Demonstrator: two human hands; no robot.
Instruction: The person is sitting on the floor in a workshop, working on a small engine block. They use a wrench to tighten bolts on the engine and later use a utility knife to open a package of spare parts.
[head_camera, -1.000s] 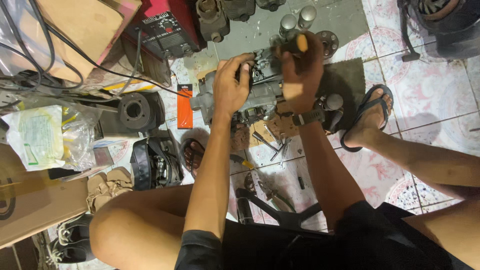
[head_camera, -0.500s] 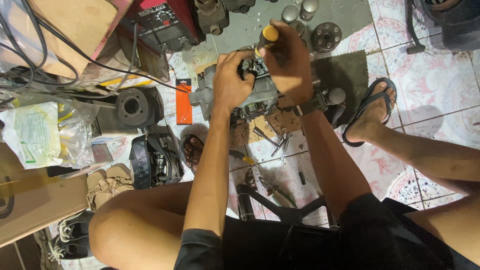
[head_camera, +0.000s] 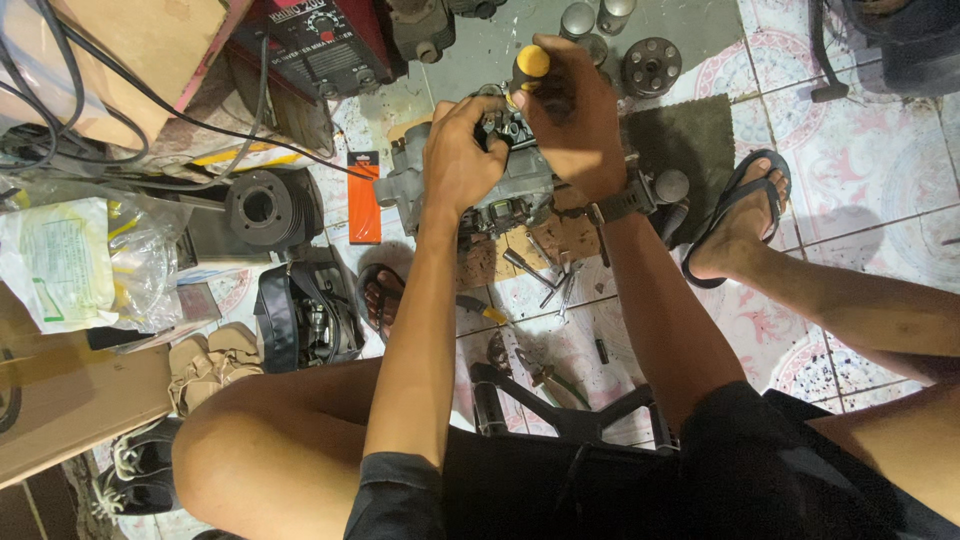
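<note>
On a tiled floor (head_camera: 880, 200), the left hand (head_camera: 462, 155) clamps a grey engine casing (head_camera: 500, 195) steady at centre while the right hand (head_camera: 575, 120) grips a yellow-handled screwdriver (head_camera: 530, 65) upright over it.

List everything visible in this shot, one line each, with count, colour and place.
engine block: 1, grey, top centre on floor
screwdriver: 1, yellow handle, in right hand
welder box: 1, red, top left
ribbed cylinder: 1, dark grey, left of engine
orange card: 1, beside engine
round metal parts: several, grey, top
loose tools: several, under engine
plastic bag: 1, clear, left
cardboard box: 1, brown, lower left
sandal: 1, black, on foot
left hand: on engine
right hand: gripping screwdriver
</note>
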